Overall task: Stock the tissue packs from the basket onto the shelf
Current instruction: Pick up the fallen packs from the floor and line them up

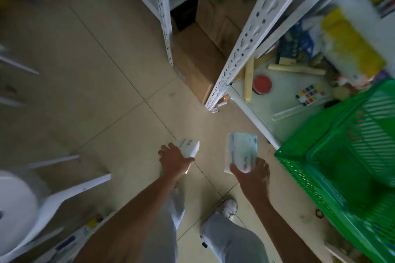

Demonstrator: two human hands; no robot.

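My left hand (174, 160) grips a small white tissue pack (189, 147) over the tiled floor. To its right, my right hand (252, 174) holds a larger pale blue and white tissue pack (242, 149), maybe two stacked. The green plastic basket (333, 166) stands at the right, tilted in view and blurred; its contents are hard to make out. A white metal shelf (252, 28) rises behind the hands, its lowest board (275, 111) carrying assorted goods.
On the low shelf lie rolled paper tubes (249, 79), a red lid (262, 83) and a paint palette (310, 94). Cardboard boxes (198, 66) sit between two shelf units. A white plastic chair (32, 205) stands at lower left. My legs and shoe (227, 208) are below.
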